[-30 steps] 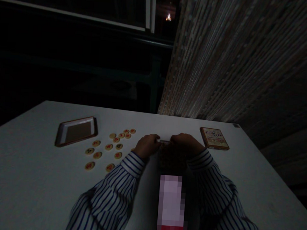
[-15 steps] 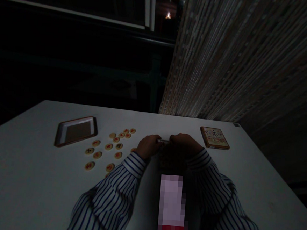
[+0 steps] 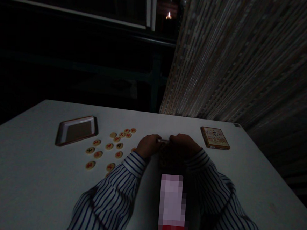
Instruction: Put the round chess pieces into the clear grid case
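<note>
On a dimly lit, flat white counter, just right of scattered round tan discs marked red or black, the left hand and right hand pinch a dark, pale-edged object, probably best steadied by even pressure.

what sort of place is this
A dimly lit room, possibly a home or café corner; the dark hides much. What shows it: a white table, round game pieces spread on it, and what looks like a string curtain beyond its far edge.
</note>
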{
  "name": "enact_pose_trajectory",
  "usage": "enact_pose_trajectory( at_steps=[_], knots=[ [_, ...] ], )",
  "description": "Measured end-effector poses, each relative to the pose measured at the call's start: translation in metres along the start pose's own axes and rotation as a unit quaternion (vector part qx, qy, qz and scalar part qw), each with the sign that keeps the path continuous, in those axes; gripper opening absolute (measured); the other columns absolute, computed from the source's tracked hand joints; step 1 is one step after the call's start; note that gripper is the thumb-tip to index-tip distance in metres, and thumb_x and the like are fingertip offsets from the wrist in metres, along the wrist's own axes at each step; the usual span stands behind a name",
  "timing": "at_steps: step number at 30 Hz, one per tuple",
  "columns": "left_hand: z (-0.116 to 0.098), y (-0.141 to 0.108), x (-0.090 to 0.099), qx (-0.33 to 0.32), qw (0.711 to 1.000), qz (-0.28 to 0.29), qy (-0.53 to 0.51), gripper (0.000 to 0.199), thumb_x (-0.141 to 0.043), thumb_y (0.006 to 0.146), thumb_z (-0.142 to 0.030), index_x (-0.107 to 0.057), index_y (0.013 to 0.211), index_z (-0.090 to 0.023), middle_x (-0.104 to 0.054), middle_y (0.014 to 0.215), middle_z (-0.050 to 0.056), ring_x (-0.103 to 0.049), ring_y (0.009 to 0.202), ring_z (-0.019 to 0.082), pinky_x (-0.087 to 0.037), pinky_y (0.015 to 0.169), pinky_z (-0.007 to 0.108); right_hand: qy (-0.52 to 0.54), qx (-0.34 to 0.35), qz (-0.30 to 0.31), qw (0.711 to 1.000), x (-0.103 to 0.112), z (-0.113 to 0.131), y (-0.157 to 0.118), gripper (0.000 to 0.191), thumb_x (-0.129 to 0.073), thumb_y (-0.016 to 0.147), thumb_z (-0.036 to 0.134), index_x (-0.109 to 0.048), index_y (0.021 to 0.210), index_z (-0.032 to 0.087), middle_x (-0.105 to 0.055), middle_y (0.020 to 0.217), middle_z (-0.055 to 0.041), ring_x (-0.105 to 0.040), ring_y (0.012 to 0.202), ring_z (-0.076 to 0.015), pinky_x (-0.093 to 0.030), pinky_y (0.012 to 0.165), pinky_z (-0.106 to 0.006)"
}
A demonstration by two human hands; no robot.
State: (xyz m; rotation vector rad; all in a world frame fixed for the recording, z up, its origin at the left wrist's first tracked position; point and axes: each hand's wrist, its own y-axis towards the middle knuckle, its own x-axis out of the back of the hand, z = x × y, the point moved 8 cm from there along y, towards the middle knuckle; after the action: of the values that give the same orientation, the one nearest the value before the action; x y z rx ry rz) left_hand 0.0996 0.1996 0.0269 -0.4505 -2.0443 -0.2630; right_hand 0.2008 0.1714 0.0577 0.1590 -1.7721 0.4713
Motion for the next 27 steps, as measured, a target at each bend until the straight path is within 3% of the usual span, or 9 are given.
enact_pose_trajectory(
  at_steps=[27],
  knots=[
    [-0.0001, -0.0017, 0.0047, -0.005, 1.000, 0.014, -0.005, 0.033, -0.046, 0.077, -0.039, -0.060, 0.100, -0.021, -0.066, 0.093, 0.005, -0.059, 0.086, 0.019, -0.044, 0.070, 0.026, -0.004, -0.018, -0.025, 1.000, -0.0019, 0.0020, -0.0004, 0.025, -0.035, 0.084, 0.021, -0.054, 0.097, 0.012, -0.060, 0.086, -0.0151, -0.059, 0.081, -0.0222, -0.043, 0.064, -0.031]
  ],
)
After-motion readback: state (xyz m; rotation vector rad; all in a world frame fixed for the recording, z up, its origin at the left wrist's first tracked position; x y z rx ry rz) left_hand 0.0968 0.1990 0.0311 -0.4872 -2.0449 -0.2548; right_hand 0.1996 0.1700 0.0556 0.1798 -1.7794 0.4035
